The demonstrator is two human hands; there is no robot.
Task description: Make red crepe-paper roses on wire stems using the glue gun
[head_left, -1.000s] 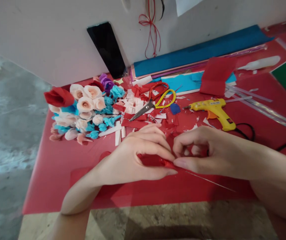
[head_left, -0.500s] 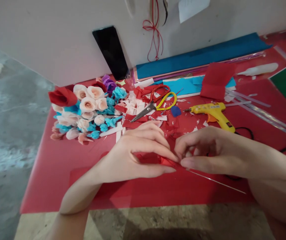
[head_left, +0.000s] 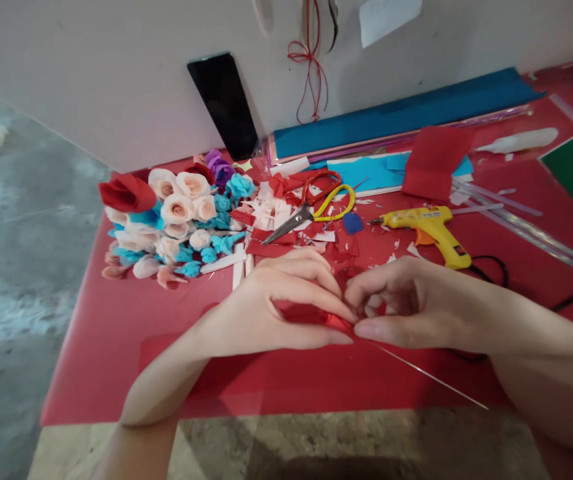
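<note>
Between the thumb and fingers of my left hand is a small red paper flower, partly hidden by the fingers. My right hand is closed at the flower's base, thumb and index fingertip nearly together. From there a thin wire stem slants down to the right, past the right thumb. Whether the right fingertips pinch the wire or the edge of the paper is hidden. Beyond the hands lie scissors with red and yellow handles, and a yellow glue gun.
Several finished paper flowers are piled at the left. Paper scraps surround the scissors. A phone leans on the wall. Behind the glue gun are red crepe paper, a blue paper roll, clear glue sticks and a white bottle.
The wire's free end has swung downward, so it slants more steeply. My right hand has shifted slightly left, and both hands remain at the red flower.
</note>
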